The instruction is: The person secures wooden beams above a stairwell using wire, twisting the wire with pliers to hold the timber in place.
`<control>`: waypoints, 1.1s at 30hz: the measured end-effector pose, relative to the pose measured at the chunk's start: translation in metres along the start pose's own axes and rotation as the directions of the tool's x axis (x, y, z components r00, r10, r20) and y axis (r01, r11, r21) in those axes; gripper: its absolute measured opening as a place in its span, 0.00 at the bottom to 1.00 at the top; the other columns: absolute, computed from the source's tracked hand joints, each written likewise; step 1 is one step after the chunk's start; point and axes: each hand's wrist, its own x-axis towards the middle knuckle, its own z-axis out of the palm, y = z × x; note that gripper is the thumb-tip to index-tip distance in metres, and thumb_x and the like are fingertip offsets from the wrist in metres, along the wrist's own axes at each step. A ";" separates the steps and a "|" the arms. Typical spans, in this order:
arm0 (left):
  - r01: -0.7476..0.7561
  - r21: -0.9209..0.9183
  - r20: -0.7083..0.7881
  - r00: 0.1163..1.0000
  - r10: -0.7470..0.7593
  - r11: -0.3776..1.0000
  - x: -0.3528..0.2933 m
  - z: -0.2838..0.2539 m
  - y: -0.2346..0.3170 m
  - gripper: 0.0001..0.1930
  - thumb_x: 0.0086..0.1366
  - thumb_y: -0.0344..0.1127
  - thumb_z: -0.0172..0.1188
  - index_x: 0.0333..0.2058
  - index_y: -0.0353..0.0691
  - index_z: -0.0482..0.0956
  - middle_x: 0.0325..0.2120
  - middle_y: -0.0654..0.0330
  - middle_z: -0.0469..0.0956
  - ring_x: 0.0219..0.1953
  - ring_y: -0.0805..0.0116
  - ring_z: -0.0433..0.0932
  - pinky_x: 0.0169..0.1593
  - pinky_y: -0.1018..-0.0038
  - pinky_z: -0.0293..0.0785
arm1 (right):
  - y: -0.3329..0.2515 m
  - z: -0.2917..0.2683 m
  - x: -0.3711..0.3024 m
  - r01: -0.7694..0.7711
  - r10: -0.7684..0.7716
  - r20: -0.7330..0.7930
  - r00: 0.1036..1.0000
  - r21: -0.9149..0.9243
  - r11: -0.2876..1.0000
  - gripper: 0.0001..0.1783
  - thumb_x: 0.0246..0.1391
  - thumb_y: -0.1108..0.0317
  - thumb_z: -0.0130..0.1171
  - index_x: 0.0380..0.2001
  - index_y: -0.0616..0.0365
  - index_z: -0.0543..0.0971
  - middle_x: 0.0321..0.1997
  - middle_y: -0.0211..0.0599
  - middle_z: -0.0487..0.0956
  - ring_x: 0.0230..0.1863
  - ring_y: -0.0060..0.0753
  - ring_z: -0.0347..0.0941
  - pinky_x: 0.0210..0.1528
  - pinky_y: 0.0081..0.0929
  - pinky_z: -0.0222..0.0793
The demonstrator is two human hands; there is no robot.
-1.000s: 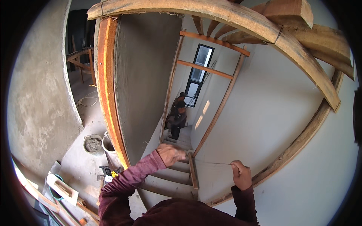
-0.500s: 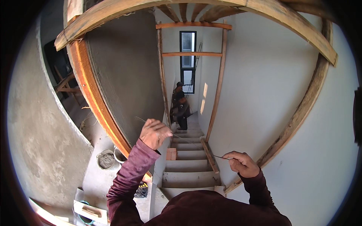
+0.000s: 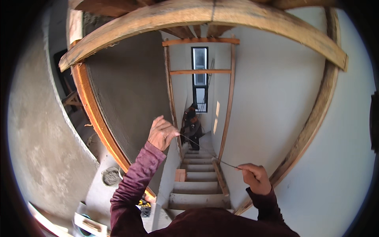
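Note:
A thin, dark, wire-like strand (image 3: 191, 140) runs between my two hands, sloping down to the right with a slight curve. My left hand (image 3: 162, 133) is raised over the stairs, pinching the strand's upper end between thumb and fingers. Lower and to the right, my right hand (image 3: 256, 177) is closed round the other end, fingers curled. Below them the concrete stairs (image 3: 195, 187) descend away from me. Whether the strand is metal wire or stiff cord I cannot tell.
A timber beam (image 3: 205, 15) crosses overhead, joined to posts at both sides. Reddish bricks (image 3: 180, 175) and a wooden plank (image 3: 220, 177) lie on the steps. A person (image 3: 192, 124) stands further down. At left are a mortar bucket (image 3: 111, 177) and a plastering float (image 3: 91, 225).
My view has tilted up, so the stairs and beam sit lower. The strand between my hands bends more. The free end beyond my left hand no longer shows, and its fingers are more extended.

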 end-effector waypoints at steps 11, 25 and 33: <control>-0.073 -0.475 -0.692 0.647 -0.321 0.877 0.108 -0.051 -0.010 0.19 0.69 0.40 0.45 0.51 0.32 0.71 0.51 0.51 0.70 0.56 0.61 0.67 0.58 0.66 0.64 | -0.113 -0.060 -0.017 0.367 -0.679 -0.233 0.696 -0.698 0.615 0.07 0.42 0.74 0.56 0.26 0.61 0.82 0.15 0.32 0.73 0.16 0.29 0.65 0.25 0.27 0.61; -0.275 -0.804 -0.498 0.796 -0.344 0.528 0.172 -0.075 -0.024 0.13 0.65 0.34 0.52 0.42 0.30 0.77 0.36 0.57 0.78 0.38 0.74 0.75 0.43 0.78 0.70 | -0.163 -0.068 -0.150 0.120 -0.784 -0.444 0.434 -0.834 0.539 0.15 0.60 0.64 0.50 0.40 0.67 0.75 0.37 0.36 0.72 0.29 0.20 0.62 0.32 0.17 0.58; -0.594 -0.426 -0.857 0.507 -0.093 0.683 0.122 -0.160 -0.039 0.13 0.63 0.31 0.50 0.23 0.30 0.76 0.24 0.52 0.76 0.28 0.67 0.74 0.35 0.73 0.70 | -0.093 -0.057 -0.095 0.159 -0.488 -0.518 0.702 -0.554 0.817 0.14 0.55 0.63 0.56 0.26 0.66 0.77 0.15 0.28 0.69 0.14 0.15 0.55 0.19 0.16 0.48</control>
